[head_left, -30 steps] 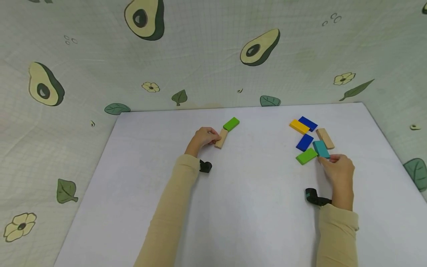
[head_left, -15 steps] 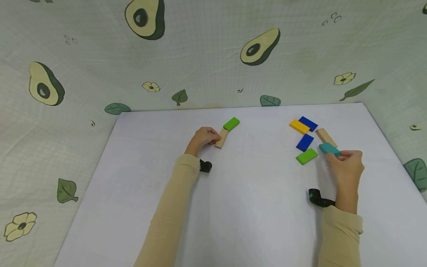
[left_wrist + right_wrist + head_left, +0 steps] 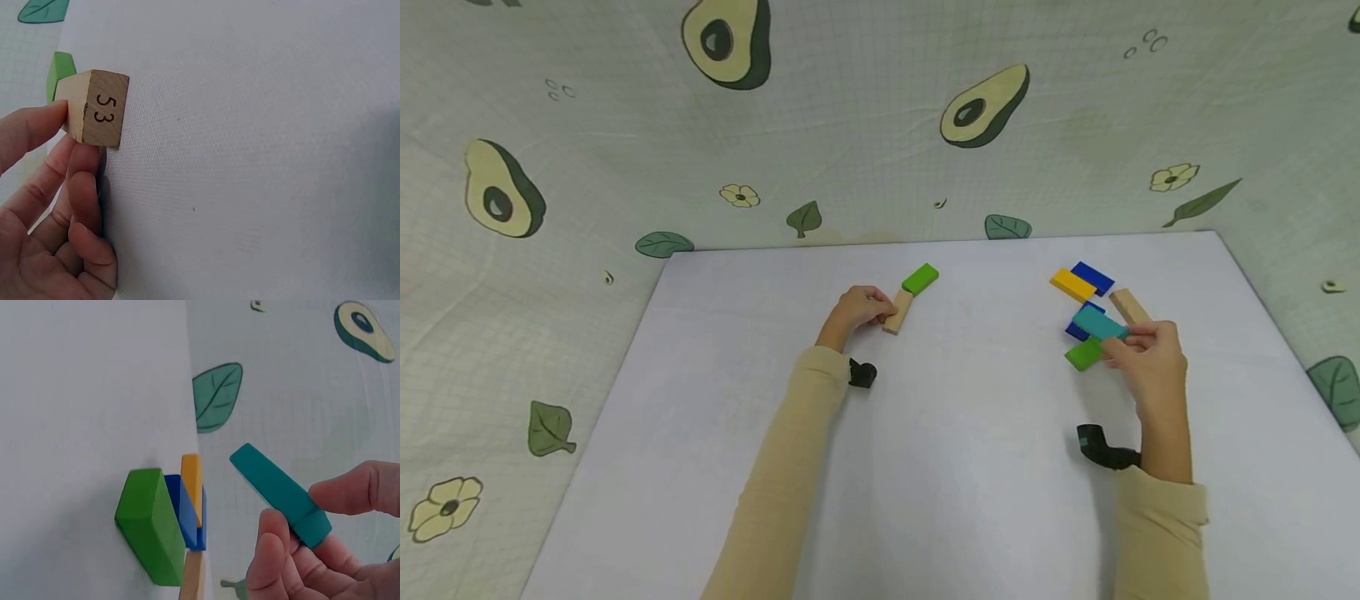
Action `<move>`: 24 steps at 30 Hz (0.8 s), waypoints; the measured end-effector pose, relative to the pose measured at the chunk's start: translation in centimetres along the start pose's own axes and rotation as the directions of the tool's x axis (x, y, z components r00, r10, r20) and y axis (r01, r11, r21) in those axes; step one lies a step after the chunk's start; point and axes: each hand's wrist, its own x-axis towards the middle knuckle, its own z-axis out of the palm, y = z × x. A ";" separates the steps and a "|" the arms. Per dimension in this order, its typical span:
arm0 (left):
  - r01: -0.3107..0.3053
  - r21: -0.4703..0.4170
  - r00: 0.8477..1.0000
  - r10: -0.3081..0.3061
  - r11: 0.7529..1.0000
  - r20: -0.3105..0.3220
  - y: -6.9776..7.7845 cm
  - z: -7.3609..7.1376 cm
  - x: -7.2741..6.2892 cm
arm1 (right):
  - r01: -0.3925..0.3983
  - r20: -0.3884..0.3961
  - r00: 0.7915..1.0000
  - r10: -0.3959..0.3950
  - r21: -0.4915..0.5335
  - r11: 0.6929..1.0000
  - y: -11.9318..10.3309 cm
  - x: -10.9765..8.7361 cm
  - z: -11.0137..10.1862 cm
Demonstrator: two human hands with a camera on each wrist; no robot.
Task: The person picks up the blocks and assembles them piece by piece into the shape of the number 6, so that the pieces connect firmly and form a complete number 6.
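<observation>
In the head view my left hand (image 3: 856, 308) holds a plain wooden block (image 3: 897, 313) at its near part, the block lying on the white table. The left wrist view shows "53" on the end of this wooden block (image 3: 106, 109), with fingertips against its sides. A green block (image 3: 920, 279) meets its far end. On the right, my right hand (image 3: 1153, 358) pinches a teal block (image 3: 1097, 323) by one end, thumb against fingers. That teal block (image 3: 275, 487) is held up off the table, partly covering a blue block (image 3: 1077, 331) in the head view.
Below the raised block lies a green block (image 3: 1082, 356), partly hidden by fingers. Farther back, a yellow block (image 3: 1072, 284) rests against another blue block (image 3: 1094, 277). A second wooden block (image 3: 1129, 306) lies beside them. Avocado-print cloth (image 3: 865, 125) hangs behind the table (image 3: 970, 467).
My right hand has lifted the teal block from beside the wooden one, turned it, and brought it left over the blue and green blocks. My left hand stays in place.
</observation>
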 end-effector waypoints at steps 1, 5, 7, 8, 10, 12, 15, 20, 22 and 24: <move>-0.001 -0.001 1.000 0.001 1.000 -0.001 0.0 0.0 0.0 | 0.023 0.025 0.999 -0.022 -0.009 1.000 -0.6 -0.6 0.2; 0.005 -0.005 1.000 -0.005 1.000 -0.003 0.0 0.0 0.1 | 0.125 0.129 0.985 -0.117 -0.056 0.991 -2.1 -2.0 1.0; 0.006 -0.005 1.000 -0.006 1.000 -0.003 0.0 0.1 0.1 | 0.171 0.177 0.971 -0.158 -0.061 0.983 -2.3 -2.3 1.4; 0.005 -0.005 1.000 -0.005 1.000 -0.003 0.0 0.1 0.1 | 0.190 0.199 0.964 -0.174 -0.065 0.980 -2.3 -2.3 1.6; 0.002 -0.002 1.000 -0.002 1.000 -0.002 0.0 0.1 0.1 | 0.220 0.239 0.950 -0.199 -0.064 0.973 -2.3 -2.4 2.0; -0.003 0.003 1.000 0.003 1.000 -0.001 0.0 0.1 0.1 | 0.237 0.277 0.937 -0.211 -0.063 0.969 -2.4 -2.5 2.4; -0.007 0.007 1.000 0.007 1.000 0.001 0.0 0.1 0.1 | 0.257 0.334 0.915 -0.226 -0.050 0.965 -2.5 -2.7 3.2; -0.003 -0.002 1.000 0.003 1.000 0.004 0.0 0.0 0.0 | 0.254 0.417 0.884 -0.211 -0.049 0.966 -2.7 -3.1 4.8; -0.004 -0.006 1.000 0.004 1.000 0.005 0.0 0.0 0.0 | 0.246 0.439 0.878 -0.192 -0.069 0.967 -2.8 -3.2 5.4; -0.005 -0.006 1.000 0.005 1.000 0.007 0.0 0.0 0.0 | 0.238 0.458 0.872 -0.175 -0.085 0.967 -2.8 -3.4 6.0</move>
